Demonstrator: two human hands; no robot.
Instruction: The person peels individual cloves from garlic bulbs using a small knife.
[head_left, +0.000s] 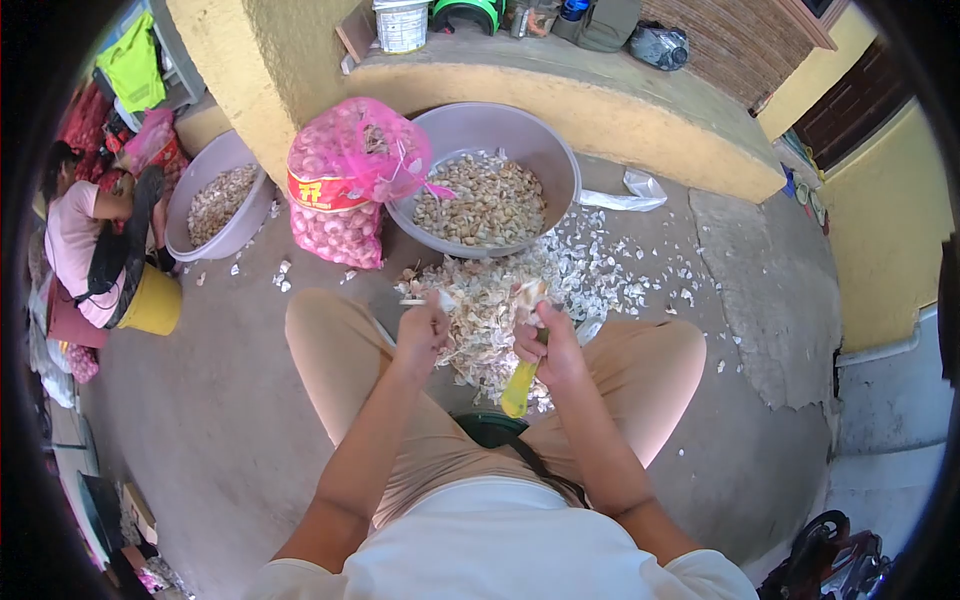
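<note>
Grey concrete floor (220,400) beneath a seated person, seen from above, with a yellow-sided ledge (600,110) in the background. Right hand (548,345): fingers closed around a yellow-green handle (518,390) whose end points down toward the lap, with a pale piece of garlic (532,291) at the fingertips. Left hand (425,327): fingers curled together near a small white piece (411,301); whether they pinch it cannot be told. A heap of garlic peel (485,335) lies between and beyond the hands. Behind it stands a round tub (562,165) holding loose cloves (490,205), with a pink net bag (340,170) of garlic bulbs beside it. At far left, another person (78,225) sits near a second tub (240,228) and a yellow bucket (153,303)
</note>
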